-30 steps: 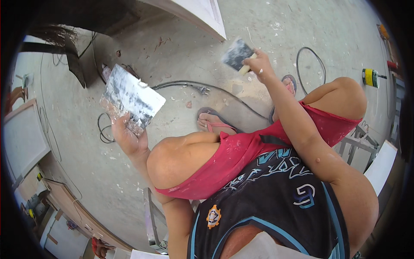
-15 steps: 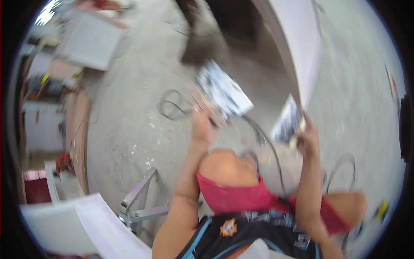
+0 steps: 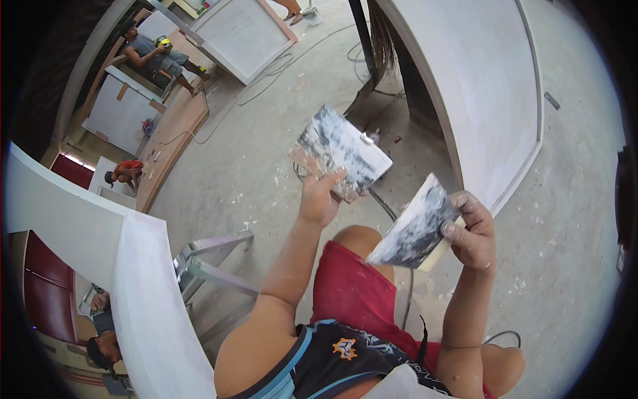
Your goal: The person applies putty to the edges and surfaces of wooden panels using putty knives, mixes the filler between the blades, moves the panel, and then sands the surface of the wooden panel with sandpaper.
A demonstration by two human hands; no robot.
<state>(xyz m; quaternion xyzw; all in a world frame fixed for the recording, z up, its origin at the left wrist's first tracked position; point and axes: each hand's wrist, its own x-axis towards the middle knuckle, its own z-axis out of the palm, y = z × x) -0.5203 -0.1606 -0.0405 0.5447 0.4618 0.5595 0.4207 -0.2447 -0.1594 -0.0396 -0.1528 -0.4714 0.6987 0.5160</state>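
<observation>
Grey floor [image 3: 226, 179] below, left hand [image 3: 320, 201] extended, clasping a smeared plate [image 3: 345, 151], right hand [image 3: 476, 234] curled, pinching a smeared scraper [image 3: 415, 225]

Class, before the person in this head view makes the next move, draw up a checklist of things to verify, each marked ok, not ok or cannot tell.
1. Left hand has hold of the smeared flat plate: ok.
2. Right hand has hold of the wide blade at its pale handle: ok.
3. Plate and blade stand apart: ok, a gap shows between them.
4. Blade face is free of smears: not ok, it is streaked dark and white.
5. No cable lies nearby: not ok, a dark cable runs along the floor.
6. Feet are firmly placed: cannot tell, they are hidden.
</observation>
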